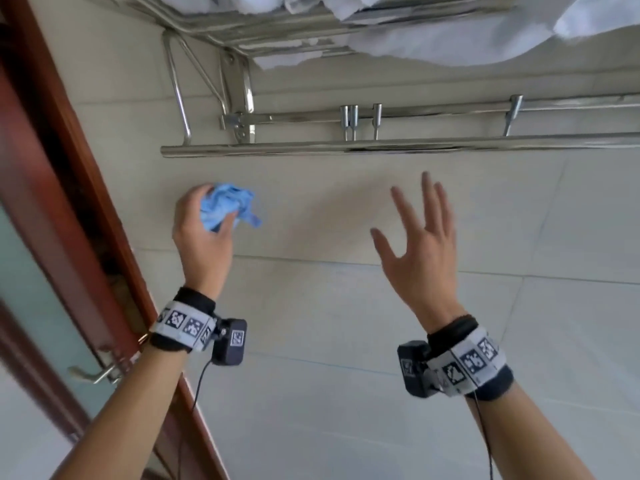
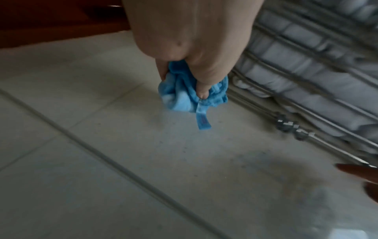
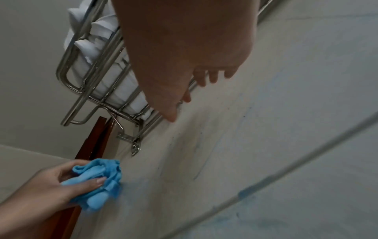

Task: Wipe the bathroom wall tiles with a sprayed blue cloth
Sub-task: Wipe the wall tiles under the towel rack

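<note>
Two hands: both are raised to the pale beige glazed wall tiles, under the polished steel towel rack.
Left hand: the left hand holds the crumpled light-blue microfibre cloth; fingers and thumb are curled around it.
Cloth place: it is bunched against the tile near the left edge of the wall, just beside the dark red wooden door frame and a little under the rack's lowest bar. In the right wrist view the cloth seems to touch the tile.
Right hand: the right hand is empty, fingers straight and spread wide; I cannot tell if the fingertips touch the wall.
Above: folded white towels lie on the rack.
Step, my judgement: wiping the upper tile from the door side.
How to do it well: spread the cloth flatter under the palm, so more fabric meets the tile; press evenly; go in overlapping rows toward the right; follow the grout lines; keep the knuckles clear of the bar and hooks.
Risk: a tight ball leaves streaks.
</note>
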Motion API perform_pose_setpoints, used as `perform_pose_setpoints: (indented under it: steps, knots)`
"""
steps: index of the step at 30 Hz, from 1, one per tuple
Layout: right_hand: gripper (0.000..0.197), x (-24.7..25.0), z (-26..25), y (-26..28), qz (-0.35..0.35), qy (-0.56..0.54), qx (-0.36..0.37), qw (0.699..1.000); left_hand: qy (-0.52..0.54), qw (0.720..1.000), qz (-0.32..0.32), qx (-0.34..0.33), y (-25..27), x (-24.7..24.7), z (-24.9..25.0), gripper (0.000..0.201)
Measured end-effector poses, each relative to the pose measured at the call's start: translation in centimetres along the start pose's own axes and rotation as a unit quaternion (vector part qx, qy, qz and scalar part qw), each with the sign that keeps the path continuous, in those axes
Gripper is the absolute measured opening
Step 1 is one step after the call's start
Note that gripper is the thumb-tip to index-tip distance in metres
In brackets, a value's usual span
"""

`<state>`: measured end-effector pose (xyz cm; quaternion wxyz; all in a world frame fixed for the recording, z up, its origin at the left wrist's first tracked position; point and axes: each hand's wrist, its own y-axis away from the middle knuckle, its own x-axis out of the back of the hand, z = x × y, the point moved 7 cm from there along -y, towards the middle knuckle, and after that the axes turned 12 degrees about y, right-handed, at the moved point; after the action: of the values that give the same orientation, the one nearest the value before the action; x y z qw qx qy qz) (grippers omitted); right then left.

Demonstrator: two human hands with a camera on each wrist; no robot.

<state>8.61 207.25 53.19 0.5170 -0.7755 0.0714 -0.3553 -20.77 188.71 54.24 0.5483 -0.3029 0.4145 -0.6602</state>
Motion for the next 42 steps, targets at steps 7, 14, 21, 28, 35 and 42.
perform_pose_setpoints:
  steps: [7,14,21,28,35,42]
  knots:
    - [0.084,-0.1,0.9,-5.4,0.036,0.113,-0.091,0.989,0.002,0.995,-0.080,-0.065,-4.3,-1.7,-3.0,0.050]
    - [0.094,-0.9,1.3,-6.9,0.086,0.162,-0.098,0.978,-0.013,0.984,-0.125,-0.125,-3.7,-4.0,-2.2,0.054]
    - [0.094,-0.7,1.7,-7.0,0.080,0.195,-0.098,0.973,-0.008,0.932,-0.275,-0.235,3.1,-12.8,4.2,0.057]
    - [0.076,3.1,3.8,-6.0,0.099,0.121,-0.063,0.986,0.010,0.897,-0.335,-0.289,8.5,-14.9,8.0,0.056]
    - [0.041,6.9,7.7,-5.5,0.126,0.058,0.071,0.988,-0.010,0.983,-0.139,-0.119,2.2,-9.1,5.4,0.064]
    - [0.033,8.2,11.5,-3.8,0.178,0.027,0.128,0.975,-0.046,0.967,-0.186,-0.165,4.5,-15.7,8.8,0.061]
